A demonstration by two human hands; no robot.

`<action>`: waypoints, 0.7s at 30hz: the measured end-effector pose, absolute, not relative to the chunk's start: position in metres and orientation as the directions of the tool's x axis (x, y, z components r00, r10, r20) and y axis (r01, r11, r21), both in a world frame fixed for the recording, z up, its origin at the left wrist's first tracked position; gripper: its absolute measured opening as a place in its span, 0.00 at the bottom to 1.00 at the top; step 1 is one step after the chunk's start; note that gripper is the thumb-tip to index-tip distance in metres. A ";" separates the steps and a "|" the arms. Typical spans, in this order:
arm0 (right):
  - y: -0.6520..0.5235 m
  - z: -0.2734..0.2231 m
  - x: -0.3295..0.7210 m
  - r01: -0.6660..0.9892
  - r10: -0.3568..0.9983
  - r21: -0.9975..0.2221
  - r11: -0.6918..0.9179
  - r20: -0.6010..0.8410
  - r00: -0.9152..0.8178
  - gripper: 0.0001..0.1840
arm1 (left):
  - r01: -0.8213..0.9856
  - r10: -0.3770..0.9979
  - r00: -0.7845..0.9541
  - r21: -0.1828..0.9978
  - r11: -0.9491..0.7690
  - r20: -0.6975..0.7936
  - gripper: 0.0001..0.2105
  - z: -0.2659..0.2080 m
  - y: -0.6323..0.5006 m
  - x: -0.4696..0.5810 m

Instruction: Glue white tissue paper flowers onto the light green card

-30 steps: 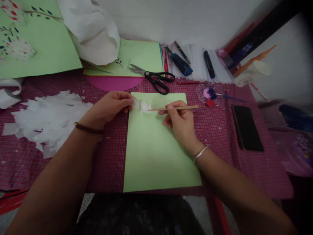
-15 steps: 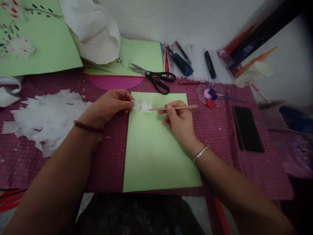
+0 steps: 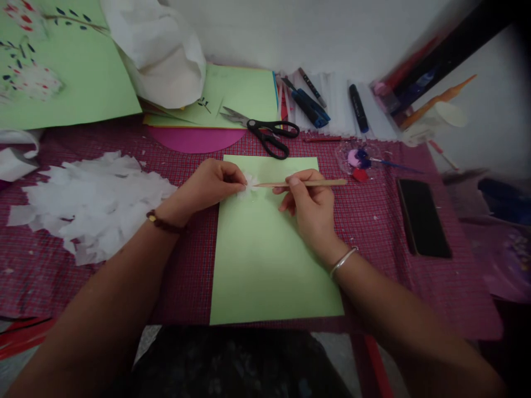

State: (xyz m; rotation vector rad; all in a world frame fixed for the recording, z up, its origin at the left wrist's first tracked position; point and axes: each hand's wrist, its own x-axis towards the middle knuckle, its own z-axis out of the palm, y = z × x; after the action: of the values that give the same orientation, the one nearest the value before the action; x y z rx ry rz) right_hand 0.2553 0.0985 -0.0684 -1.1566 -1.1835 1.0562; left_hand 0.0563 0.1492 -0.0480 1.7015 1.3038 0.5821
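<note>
A light green sheet of paper (image 3: 274,260) lies flat on the table in front of me. My right hand (image 3: 313,202) pinches a thin wooden stick (image 3: 323,183), its pointed end touching a small tuft of white tissue paper (image 3: 251,185) near the sheet's upper left. At that tuft, the thumb and fingertips of my left hand (image 3: 215,182) are pressed together; the bit of tissue at their tips is mostly hidden. A loose heap of white tissue pieces (image 3: 95,199) spreads to the left of the sheet.
Black-handled scissors (image 3: 269,130) lie just beyond the sheet. Behind are a box cutter (image 3: 309,108) and a marker (image 3: 358,108). A phone (image 3: 423,218) rests at the right, near a small clear dish of paint (image 3: 357,157). Green sheets with painted flowers (image 3: 83,72) stand at the back left.
My left hand has moved right with its bit of tissue, from the sheet's left edge onto the white tuft. The stick has shifted slightly right, its tip still at the tuft.
</note>
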 end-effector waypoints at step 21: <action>0.092 -0.076 0.254 0.320 0.952 -0.897 0.305 0.287 -0.104 0.06 | 0.446 0.971 0.215 0.895 -0.006 -0.101 0.09 -0.050 0.152 0.057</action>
State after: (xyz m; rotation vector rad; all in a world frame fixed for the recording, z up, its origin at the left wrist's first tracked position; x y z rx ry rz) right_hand 0.2535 0.0923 -0.0763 -1.1828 -1.6223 0.8353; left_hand 0.0569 0.1518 -0.0496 1.5979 1.3675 0.7415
